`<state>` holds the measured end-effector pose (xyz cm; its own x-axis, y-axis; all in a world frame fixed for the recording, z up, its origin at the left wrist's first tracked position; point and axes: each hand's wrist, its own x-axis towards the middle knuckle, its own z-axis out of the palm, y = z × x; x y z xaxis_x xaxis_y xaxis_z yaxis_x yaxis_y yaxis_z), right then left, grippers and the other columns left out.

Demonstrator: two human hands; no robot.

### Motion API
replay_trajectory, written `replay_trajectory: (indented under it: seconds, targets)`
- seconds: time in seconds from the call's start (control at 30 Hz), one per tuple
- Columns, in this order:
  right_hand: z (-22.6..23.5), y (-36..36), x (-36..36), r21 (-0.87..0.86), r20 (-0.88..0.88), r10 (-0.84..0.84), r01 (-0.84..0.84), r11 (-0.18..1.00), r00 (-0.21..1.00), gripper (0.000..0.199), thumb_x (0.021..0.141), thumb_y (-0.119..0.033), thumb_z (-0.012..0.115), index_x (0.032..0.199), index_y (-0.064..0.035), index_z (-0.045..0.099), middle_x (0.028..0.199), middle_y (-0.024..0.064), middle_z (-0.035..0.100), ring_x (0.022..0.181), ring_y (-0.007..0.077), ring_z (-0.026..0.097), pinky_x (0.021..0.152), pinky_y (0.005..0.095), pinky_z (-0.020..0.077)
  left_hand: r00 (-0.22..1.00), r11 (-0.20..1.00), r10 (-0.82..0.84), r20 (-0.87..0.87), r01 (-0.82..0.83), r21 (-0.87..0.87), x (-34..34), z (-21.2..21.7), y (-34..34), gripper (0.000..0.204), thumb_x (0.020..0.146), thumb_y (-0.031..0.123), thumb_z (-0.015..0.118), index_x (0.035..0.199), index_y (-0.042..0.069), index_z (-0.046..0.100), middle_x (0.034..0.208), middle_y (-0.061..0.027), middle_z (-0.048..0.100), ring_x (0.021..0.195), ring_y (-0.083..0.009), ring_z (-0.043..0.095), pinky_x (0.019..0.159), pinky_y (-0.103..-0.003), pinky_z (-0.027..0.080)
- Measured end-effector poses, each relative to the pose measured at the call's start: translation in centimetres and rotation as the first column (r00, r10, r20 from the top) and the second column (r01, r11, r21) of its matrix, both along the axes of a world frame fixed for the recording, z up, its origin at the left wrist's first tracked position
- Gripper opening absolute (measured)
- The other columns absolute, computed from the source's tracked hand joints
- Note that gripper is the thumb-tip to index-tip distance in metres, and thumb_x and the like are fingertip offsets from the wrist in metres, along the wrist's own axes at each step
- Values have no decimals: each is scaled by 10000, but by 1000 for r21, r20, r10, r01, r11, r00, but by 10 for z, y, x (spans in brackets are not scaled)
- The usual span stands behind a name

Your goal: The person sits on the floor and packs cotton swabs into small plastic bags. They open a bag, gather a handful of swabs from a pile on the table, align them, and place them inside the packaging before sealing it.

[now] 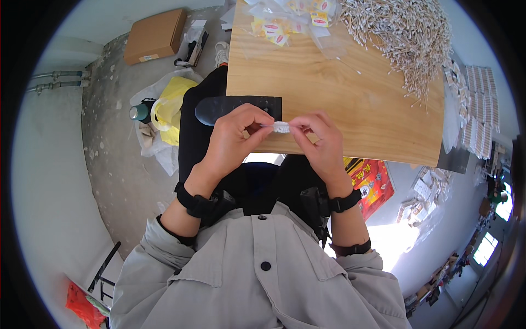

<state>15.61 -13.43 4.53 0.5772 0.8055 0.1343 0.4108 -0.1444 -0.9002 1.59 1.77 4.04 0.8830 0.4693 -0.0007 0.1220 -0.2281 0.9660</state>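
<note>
With the left hand (233,137) and right hand (320,141) both pinched shut on the small clear packet of cotton swabs (280,127) held just above the near edge of the wooden desk (329,98), keep the swab bundle square and the film taut.
</note>
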Motion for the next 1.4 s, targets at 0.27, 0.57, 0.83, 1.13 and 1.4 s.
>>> replay_trajectory:
  seconds: [0.27,0.57,0.83,1.13,1.4]
  targets:
    - [-1,-2,-4,-23,29,20,-19,1000,999,104,833,11,688,928,-20,658,876,78,602,759,175,628,675,274,517,999,997,-14,38,11,83,-1,3,-4,83,842,-31,682,913,7,665,962,-78,668,764,-111,597,651,-235,486]
    - [0,-6,-9,11,-210,-59,63,998,976,107,844,4,678,949,-16,664,902,80,609,790,175,662,715,280,551,997,971,10,-76,-28,-238,-10,3,-5,146,874,-9,676,1009,17,628,1041,-54,676,780,-92,656,715,-215,521]
    - [-2,-8,-5,-11,-146,-20,19,1000,989,96,843,-8,675,938,-7,664,873,93,622,787,194,659,720,284,540,1000,992,15,-24,-18,-128,-14,-1,0,123,861,-7,692,979,21,668,1052,-65,679,859,-101,656,756,-229,527]
    - [-3,-9,-6,-9,-164,-21,20,1000,986,84,833,-19,688,912,-20,659,855,78,613,763,182,629,672,275,515,1000,1000,-11,11,10,18,-14,-1,-3,74,847,-3,702,918,15,689,1008,-73,682,836,-113,634,725,-232,517]
    - [-2,-7,-7,-9,-187,-5,4,1000,982,63,836,-42,692,891,-41,661,857,52,608,745,153,592,608,262,471,999,1000,24,31,-24,-3,-14,-1,-5,89,836,3,716,919,16,686,990,-63,668,797,-98,612,675,-229,499]
